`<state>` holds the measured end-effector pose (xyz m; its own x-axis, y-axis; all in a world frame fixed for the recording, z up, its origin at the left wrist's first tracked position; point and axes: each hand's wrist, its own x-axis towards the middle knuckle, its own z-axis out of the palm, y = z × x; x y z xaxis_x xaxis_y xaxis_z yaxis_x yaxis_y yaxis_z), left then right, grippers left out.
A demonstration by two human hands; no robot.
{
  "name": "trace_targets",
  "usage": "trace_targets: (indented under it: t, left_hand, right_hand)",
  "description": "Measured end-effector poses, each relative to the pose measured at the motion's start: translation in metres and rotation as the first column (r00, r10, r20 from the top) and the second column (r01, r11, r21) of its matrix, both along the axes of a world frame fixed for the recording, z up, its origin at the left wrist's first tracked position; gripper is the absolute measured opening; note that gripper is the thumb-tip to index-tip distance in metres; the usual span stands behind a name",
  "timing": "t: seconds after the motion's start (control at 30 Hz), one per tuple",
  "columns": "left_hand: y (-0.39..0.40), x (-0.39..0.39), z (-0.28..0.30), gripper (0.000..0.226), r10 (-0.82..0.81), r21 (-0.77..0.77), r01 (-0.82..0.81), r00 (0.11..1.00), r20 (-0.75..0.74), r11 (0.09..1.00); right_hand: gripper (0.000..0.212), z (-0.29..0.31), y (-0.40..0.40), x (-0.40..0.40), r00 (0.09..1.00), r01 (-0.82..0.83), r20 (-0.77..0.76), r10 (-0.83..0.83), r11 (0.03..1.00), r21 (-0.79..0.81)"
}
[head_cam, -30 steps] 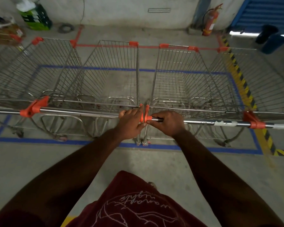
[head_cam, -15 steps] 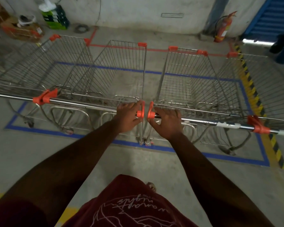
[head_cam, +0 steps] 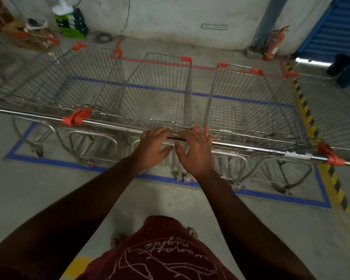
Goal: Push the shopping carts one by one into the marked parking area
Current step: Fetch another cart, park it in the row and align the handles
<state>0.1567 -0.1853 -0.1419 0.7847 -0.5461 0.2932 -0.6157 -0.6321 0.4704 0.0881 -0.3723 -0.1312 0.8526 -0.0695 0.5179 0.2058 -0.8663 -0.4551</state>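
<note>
Both hands, left hand (head_cam: pixel 153 143) and right hand (head_cam: pixel 196 148), rest loose-fingered on the handle (head_cam: pixel 251 146) at twelve o'clock; the carts (head_cam: pixel 164 93) stand inside the blue outline (head_cam: pixel 271 196). Unheld, one could roll out.

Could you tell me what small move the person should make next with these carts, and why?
Probably lift both hands clear and step back to fetch another cart. The left hand and right hand rest with loosened, spread fingers on the shiny metal handle bars, no longer gripping, and the silver wire shopping carts seem to stand side by side inside the blue floor-tape rectangle.
</note>
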Motion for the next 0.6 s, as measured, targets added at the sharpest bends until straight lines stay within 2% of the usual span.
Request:
trace_targets:
  t: [0.07, 0.27, 0.47, 0.6]
  left_hand:
    - [0.029, -0.001, -0.002, 0.053, -0.016, -0.034, 0.016, 1.0, -0.012, 0.999]
    - [0.152, 0.01, -0.001, 0.049, 0.04, -0.079, -0.039, 0.999, 0.016, 0.996]
    - [0.261, 0.028, -0.001, 0.042, 0.118, -0.099, -0.115, 0.993, 0.027, 0.988]
    - [0.306, 0.05, 0.0, 0.048, 0.131, -0.073, -0.127, 0.989, 0.066, 0.989]
  right_hand:
    - [0.031, 0.0, 0.032, 0.0, 0.999, -0.027, 0.019, 0.026, 0.999, 0.032]
    - [0.027, -0.002, 0.157, 0.017, 0.99, -0.118, -0.06, 0.128, 0.982, 0.148]
    - [0.027, 0.011, 0.262, 0.041, 0.976, -0.202, -0.052, 0.213, 0.966, 0.16]
    - [0.035, 0.018, 0.304, 0.069, 0.965, -0.238, -0.076, 0.251, 0.96, 0.151]
